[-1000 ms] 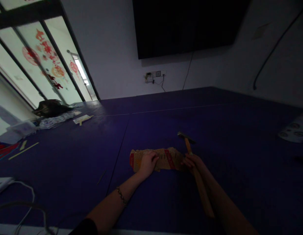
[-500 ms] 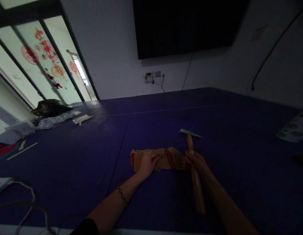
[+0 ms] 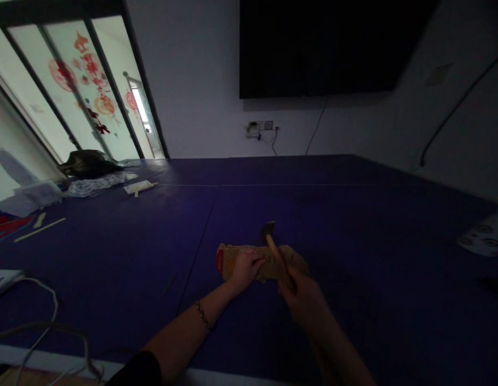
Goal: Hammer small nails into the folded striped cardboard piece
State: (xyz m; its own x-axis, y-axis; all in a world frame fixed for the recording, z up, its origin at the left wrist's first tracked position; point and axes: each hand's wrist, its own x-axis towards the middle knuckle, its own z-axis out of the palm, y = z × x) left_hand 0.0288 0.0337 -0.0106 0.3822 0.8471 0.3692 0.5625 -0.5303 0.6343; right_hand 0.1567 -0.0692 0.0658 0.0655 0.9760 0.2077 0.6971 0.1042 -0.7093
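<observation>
A flattened piece of brown cardboard with red print lies on the purple table top in front of me. My left hand rests on its middle, thumb and fingers pinched together; whatever they hold is too small or hidden to make out. In my right hand is a hammer, gripped by its wooden handle. The hammer's dark metal head is over the far edge of the cardboard, just beyond my left fingertips. My right hand covers part of the cardboard's near right side.
A thin dark stick-like object lies left of the cardboard. White cables run from a white box at the left edge. Papers, strips and a black bag sit far left. A patterned roll is at right.
My right hand has swung the hammer left and forward, from beside the cardboard to above it, turning the head. My left hand stays on the cardboard. The camera view has shifted slightly.
</observation>
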